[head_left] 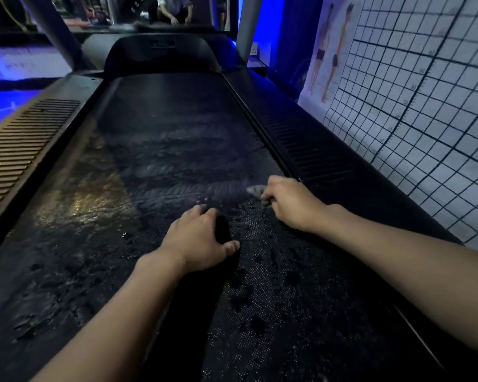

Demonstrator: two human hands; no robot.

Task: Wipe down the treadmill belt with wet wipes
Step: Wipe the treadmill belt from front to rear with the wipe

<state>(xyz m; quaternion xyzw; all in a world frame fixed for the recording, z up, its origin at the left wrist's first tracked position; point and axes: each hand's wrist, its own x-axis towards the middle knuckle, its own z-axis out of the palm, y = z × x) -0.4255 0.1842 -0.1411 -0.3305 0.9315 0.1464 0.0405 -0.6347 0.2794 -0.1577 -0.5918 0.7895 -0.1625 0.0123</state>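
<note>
A crumpled wet wipe (255, 189) is pinched in the grip of the right hand (290, 205) at the right edge of the treadmill belt (163, 161), while the left hand (199, 238) is braced on the belt, fingers spread, nothing held. Wet streaks are seen across the middle and left — judged wiped — but the drop-spotted near stretch is judged undone.

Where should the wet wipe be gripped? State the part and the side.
Probably the bunched middle under the right hand, from above: the wet wipe lies crumpled on the belt, with the side rail close on its right.
</note>
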